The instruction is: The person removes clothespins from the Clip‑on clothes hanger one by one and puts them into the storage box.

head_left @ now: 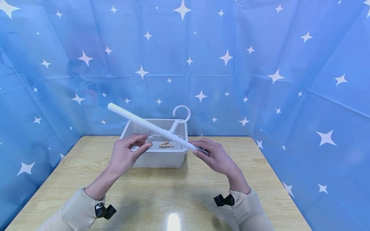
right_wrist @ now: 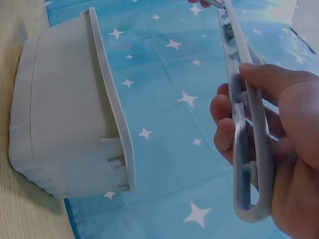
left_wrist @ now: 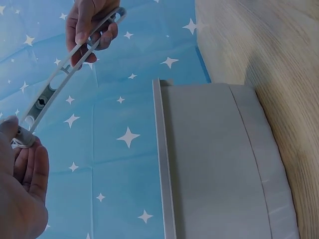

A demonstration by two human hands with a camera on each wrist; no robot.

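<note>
Right hand (head_left: 215, 156) grips the hanger (head_left: 150, 126) end, bar slanting up-left; left hand (head_left: 127, 154) pinches its clip (head_left: 149, 138)

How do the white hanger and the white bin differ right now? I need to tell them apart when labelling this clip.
The white hanger is a long thin bar with a ring hook, held tilted in the air by the left hand and right hand. The white bin is a wide open box resting on the wooden table, untouched, with a wooden clothespin inside. Both are plain white plastic.
</note>
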